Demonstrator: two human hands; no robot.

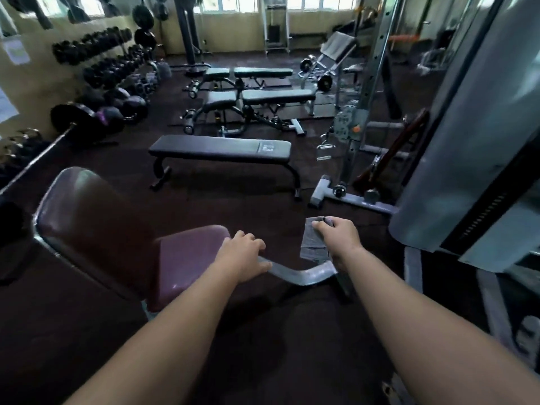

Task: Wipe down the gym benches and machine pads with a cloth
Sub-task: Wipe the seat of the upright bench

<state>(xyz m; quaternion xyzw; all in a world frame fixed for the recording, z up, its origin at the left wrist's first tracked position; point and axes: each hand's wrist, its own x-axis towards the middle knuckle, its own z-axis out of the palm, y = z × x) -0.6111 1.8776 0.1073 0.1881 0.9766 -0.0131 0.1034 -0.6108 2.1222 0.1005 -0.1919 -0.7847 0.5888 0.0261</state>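
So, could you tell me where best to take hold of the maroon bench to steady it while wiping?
Grip the grey frame bar jutting from the front of the maroon seat pad, from above: it is bare, narrow enough to wrap, and off the padding. The left hand grips it by the pad; the right hand holds the grey cloth.
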